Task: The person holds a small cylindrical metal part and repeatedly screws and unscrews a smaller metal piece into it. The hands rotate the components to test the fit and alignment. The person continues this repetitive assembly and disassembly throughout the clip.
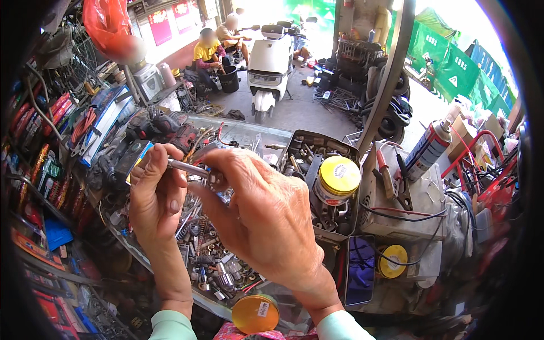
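In the head view, a slender metal rod point(190, 168) is held nearly level between the two hands. Its near end is pinched between the thumb and curled fingers of the left hand point(156, 198), by which its tip is concealed. The far end, with a small blurred fitting point(214, 178), is enclosed by the bent, partly spread fingers of the right hand point(272, 209); whether it is firmly gripped there cannot be told. Parts of the loose hardware point(207, 249) are covered by the right hand, and single pieces below the hands can hardly be made out. Both sleeves are cut off by the lower edge.

The glass-topped counter point(241, 131) is seen beyond and beneath the hands. Just right of the right hand, a metal tray point(356, 195) is filled with fittings, on which a yellow-lidded jar point(339, 175) is set. Farther right, a spray can point(429, 148) is stood. Left of the left hand, packaged goods point(51, 175) are crowded. Well beyond both hands, a white scooter point(267, 68) is parked, with two seated people point(207, 54) to its left.
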`<action>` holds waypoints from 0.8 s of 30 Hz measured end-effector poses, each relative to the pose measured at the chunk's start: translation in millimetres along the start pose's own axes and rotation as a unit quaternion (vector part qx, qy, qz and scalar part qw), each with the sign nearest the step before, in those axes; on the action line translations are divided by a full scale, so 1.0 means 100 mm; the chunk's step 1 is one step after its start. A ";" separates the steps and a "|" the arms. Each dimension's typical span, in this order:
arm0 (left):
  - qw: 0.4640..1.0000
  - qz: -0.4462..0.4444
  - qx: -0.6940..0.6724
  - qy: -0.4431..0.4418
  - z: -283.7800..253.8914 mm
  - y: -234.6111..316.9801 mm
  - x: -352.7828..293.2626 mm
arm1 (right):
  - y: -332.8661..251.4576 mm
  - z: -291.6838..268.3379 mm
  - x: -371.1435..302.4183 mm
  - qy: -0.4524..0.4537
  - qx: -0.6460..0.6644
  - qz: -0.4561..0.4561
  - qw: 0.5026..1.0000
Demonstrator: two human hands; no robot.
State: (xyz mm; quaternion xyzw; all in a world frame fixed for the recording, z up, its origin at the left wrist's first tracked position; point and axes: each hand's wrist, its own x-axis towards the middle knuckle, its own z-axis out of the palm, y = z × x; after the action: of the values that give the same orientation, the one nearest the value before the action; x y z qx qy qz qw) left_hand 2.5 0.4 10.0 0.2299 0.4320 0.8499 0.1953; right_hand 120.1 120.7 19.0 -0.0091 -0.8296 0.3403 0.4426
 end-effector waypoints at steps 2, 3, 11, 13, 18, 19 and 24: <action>1.000 -0.003 0.000 -0.014 -0.03 -0.01 0.00 | -0.02 0.00 -0.01 -0.007 -0.020 0.020 1.000; 1.000 -0.001 0.001 -0.019 -0.03 -0.02 0.01 | -0.03 -0.01 -0.01 -0.010 -0.033 0.029 0.999; 0.991 0.052 0.085 -0.087 -0.03 -0.05 0.00 | -0.01 0.01 0.01 0.070 0.015 0.037 0.997; 0.988 0.067 0.086 -0.107 0.03 -0.01 -0.03 | -0.01 -0.01 0.01 0.081 0.026 0.050 0.995; 0.985 0.065 0.107 -0.120 -0.02 -0.02 -0.01 | 0.03 -0.03 0.01 0.097 0.050 0.050 0.993; 0.989 0.067 0.113 -0.075 0.08 -0.03 -0.02 | 0.03 -0.03 0.01 0.098 0.047 0.050 0.993; 0.990 0.029 0.117 -0.073 0.02 0.02 -0.03 | -0.02 -0.01 0.00 0.104 0.076 0.043 0.991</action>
State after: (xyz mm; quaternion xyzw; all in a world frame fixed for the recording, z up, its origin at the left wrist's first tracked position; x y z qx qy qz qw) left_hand 5.9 -0.9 12.0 0.3248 0.5066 0.7797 0.1729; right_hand 121.9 119.7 20.5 -0.0468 -0.7498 0.4182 0.5106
